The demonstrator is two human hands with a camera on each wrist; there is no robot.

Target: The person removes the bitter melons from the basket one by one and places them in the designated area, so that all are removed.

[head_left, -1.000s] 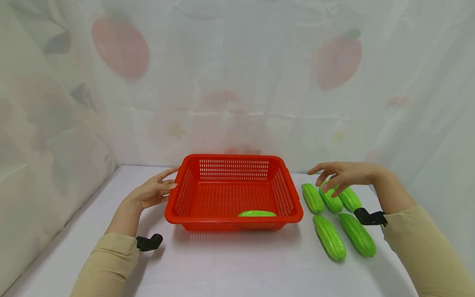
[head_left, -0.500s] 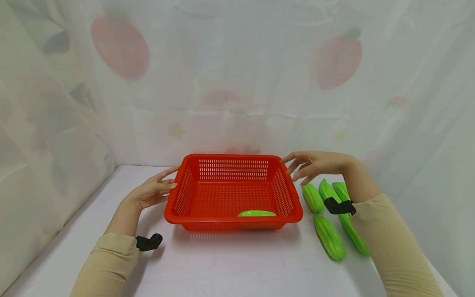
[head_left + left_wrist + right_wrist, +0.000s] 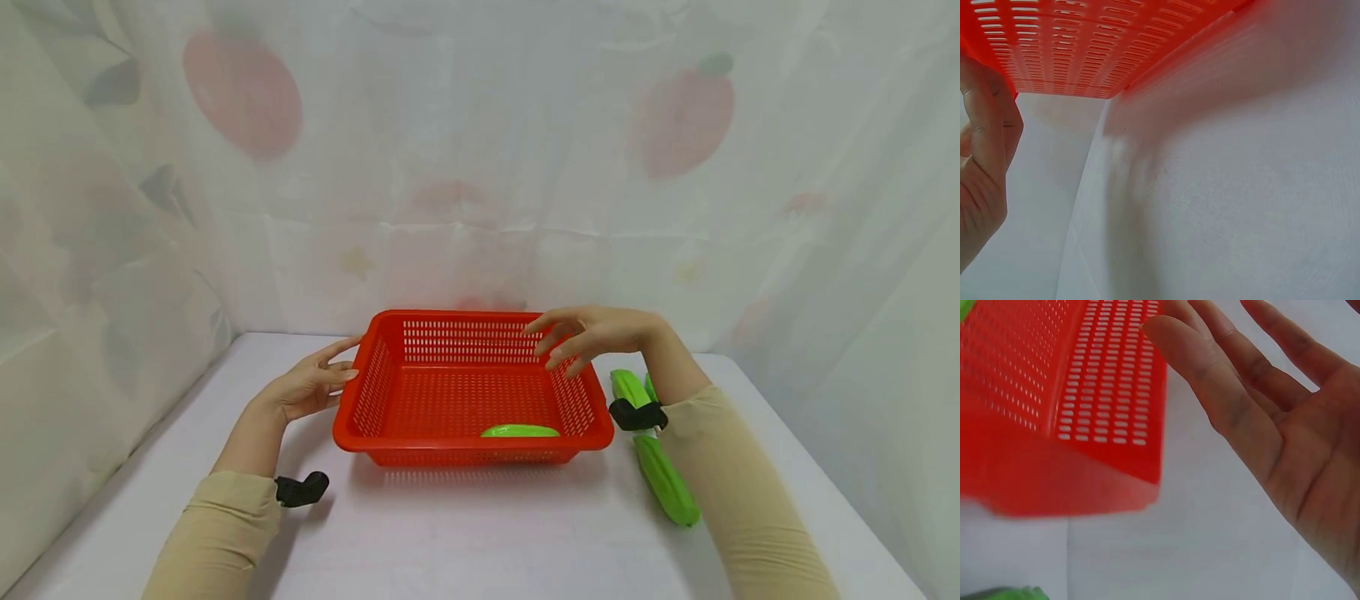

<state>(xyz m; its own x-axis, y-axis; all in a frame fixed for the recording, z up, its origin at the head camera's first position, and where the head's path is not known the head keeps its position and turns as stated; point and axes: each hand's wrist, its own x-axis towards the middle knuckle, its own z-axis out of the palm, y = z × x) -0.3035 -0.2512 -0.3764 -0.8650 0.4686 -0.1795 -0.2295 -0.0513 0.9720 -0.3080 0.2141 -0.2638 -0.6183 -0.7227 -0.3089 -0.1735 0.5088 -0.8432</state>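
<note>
A red plastic basket [image 3: 472, 454] with slotted walls stands on the white table. At its left rim, my left hand [image 3: 309, 387] holds on with thumb and fingers; the left wrist view shows the hand [image 3: 985, 144] against the outer wall. My right hand [image 3: 592, 333] hovers over the right rim, fingers spread and loosely bent, nothing between them. One green, ridged, gourd-like vegetable [image 3: 520, 431] lies inside the basket near its front wall, partly hidden by the rim. To the right, similar green vegetables [image 3: 667, 483] lie on the table, some hidden behind my right forearm.
Pale cloth with faded strawberry prints [image 3: 243, 92] hangs behind and beside the table [image 3: 480, 533]. Bare table surface lies in front of the basket. A black camera mount sits on each wrist.
My right hand has moved left from above the green vegetables to over the basket's right rim, its forearm now covering several of them. My left hand and the basket have stayed put.
</note>
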